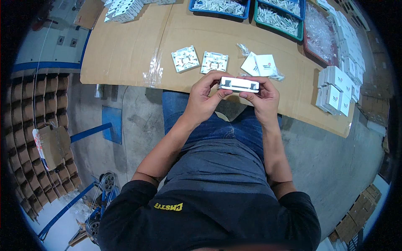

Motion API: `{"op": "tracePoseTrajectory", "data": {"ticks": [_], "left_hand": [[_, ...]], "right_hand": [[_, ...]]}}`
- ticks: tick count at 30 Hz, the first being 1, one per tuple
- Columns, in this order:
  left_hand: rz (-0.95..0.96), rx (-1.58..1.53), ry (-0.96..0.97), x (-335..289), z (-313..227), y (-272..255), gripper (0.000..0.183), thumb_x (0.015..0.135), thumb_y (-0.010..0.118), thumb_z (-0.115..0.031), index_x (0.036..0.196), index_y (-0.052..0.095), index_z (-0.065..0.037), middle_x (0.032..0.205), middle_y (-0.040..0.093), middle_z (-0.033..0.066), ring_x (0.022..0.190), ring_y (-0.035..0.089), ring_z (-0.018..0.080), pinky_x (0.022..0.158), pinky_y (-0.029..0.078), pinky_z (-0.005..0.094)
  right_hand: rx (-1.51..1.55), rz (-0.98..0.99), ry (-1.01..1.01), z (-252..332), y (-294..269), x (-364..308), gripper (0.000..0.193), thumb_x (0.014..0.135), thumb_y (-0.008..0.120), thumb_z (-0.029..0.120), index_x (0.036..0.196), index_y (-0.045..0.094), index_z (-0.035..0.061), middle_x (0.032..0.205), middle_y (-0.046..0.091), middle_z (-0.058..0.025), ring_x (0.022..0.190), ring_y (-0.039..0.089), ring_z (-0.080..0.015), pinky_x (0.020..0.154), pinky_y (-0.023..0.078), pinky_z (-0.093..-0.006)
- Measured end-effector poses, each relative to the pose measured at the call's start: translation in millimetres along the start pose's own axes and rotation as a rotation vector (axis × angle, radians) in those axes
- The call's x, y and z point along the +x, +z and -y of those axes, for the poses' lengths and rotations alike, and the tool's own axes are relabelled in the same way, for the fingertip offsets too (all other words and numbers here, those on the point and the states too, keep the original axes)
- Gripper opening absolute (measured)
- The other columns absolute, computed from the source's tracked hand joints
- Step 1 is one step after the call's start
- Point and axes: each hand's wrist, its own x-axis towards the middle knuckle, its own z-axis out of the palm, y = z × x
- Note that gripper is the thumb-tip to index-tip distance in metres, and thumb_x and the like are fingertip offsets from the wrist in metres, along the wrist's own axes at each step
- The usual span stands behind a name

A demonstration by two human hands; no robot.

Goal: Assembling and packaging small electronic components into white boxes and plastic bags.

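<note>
Just beyond the table's near edge, I hold a white rectangular plastic housing [239,85] edge-on, with dark slots and notches along the side that shows. My left hand [204,96] grips its left end between thumb and fingers. At the right end, my right hand [264,98] pinches it the same way. Two similar white open-backed housings lie on the cardboard ahead: the left one [185,59] slightly turned, the other [215,62] beside it. To their right, white square printed pieces [265,65] overlap among small clear plastic bags [277,77].
Cardboard [125,54] covers the table. Along the far side stand a blue tray [222,16] and a green tray [278,32] of small white parts, and a red tray [318,57] of clear bags. White boxes [333,99] are stacked at right; white housings [123,10] sit far left.
</note>
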Motion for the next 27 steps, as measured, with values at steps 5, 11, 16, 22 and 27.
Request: {"op": "tracePoseTrajectory", "data": {"ticks": [5, 11, 16, 22, 27], "left_hand": [[0.000, -0.083, -0.079, -5, 4, 1, 0.025, 0.093, 0.067, -0.003, 0.117, 0.060, 0.001, 0.111, 0.063, 0.0071, 0.108, 0.061, 0.0150, 0.098, 0.049, 0.0301], [0.009, -0.069, -0.188, -2, 7, -2, 0.031, 0.096, 0.065, -0.004, 0.125, 0.057, 0.000, 0.112, 0.063, 0.0067, 0.106, 0.060, 0.0133, 0.093, 0.050, 0.0272], [0.186, -0.037, -0.386, 16, 4, -6, 0.055, 0.093, 0.069, -0.004, 0.142, 0.046, -0.005, 0.103, 0.067, 0.0054, 0.096, 0.063, 0.0109, 0.084, 0.051, 0.0254], [0.324, -0.157, -0.610, 19, 8, 4, 0.068, 0.092, 0.071, -0.007, 0.149, 0.033, -0.007, 0.114, 0.070, 0.0154, 0.099, 0.066, 0.0161, 0.083, 0.054, 0.0289], [0.163, -0.182, -0.566, 16, 17, 5, 0.060, 0.099, 0.063, -0.019, 0.151, 0.034, -0.007, 0.130, 0.061, 0.0162, 0.108, 0.063, 0.0170, 0.091, 0.051, 0.0303]], "right_hand": [[-0.006, -0.036, -0.062, -5, 0, -8, 0.035, 0.084, 0.076, -0.004, 0.116, 0.061, -0.0012, 0.114, 0.069, -0.0138, 0.104, 0.067, -0.0184, 0.087, 0.058, -0.0294], [-0.061, 0.024, 0.064, -4, -8, -6, 0.044, 0.083, 0.077, 0.000, 0.124, 0.059, -0.0005, 0.122, 0.066, -0.0140, 0.112, 0.064, -0.0197, 0.096, 0.053, -0.0323], [-0.771, 0.186, -0.192, 33, -7, -4, 0.082, 0.071, 0.085, 0.009, 0.144, 0.047, 0.0064, 0.147, 0.049, -0.0177, 0.135, 0.049, -0.0329, 0.112, 0.041, -0.0412], [-0.741, 0.493, 0.036, 44, -23, -21, 0.091, 0.067, 0.087, 0.021, 0.147, 0.044, 0.0064, 0.142, 0.048, -0.0166, 0.134, 0.047, -0.0349, 0.110, 0.040, -0.0425], [-1.057, -0.106, -0.179, 39, -85, -26, 0.078, 0.064, 0.091, 0.030, 0.127, 0.055, 0.0003, 0.123, 0.057, -0.0170, 0.116, 0.057, -0.0332, 0.101, 0.046, -0.0402]]}}
